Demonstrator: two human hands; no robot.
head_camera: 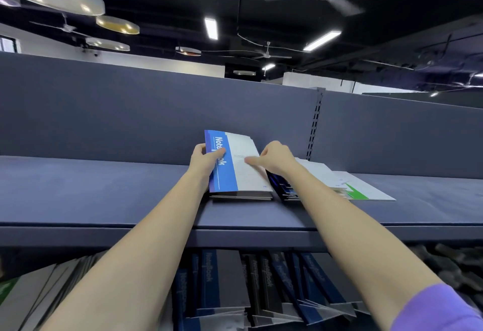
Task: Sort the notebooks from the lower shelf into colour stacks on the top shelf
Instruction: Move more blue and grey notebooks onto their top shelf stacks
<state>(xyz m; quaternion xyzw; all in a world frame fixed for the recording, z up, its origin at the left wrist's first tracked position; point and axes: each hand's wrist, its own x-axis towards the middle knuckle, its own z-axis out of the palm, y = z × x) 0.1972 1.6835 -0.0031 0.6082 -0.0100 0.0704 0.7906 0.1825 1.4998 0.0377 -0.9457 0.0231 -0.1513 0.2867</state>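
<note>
Evidently a placing step is under way on the top shelf [104, 189], where a light-blue stack [243, 194] is being squared, with dark-blue and green piles just beside it to the right. Many notebooks [251, 286] are seen on the lower shelf, so much sorting remains. The top blue notebook [235, 163] is gripped at its left edge by the left hand [205, 159]; it is pressed by the curled, blurred fingers of the right hand [271, 159]. Release and a reach down are called for next.
</note>
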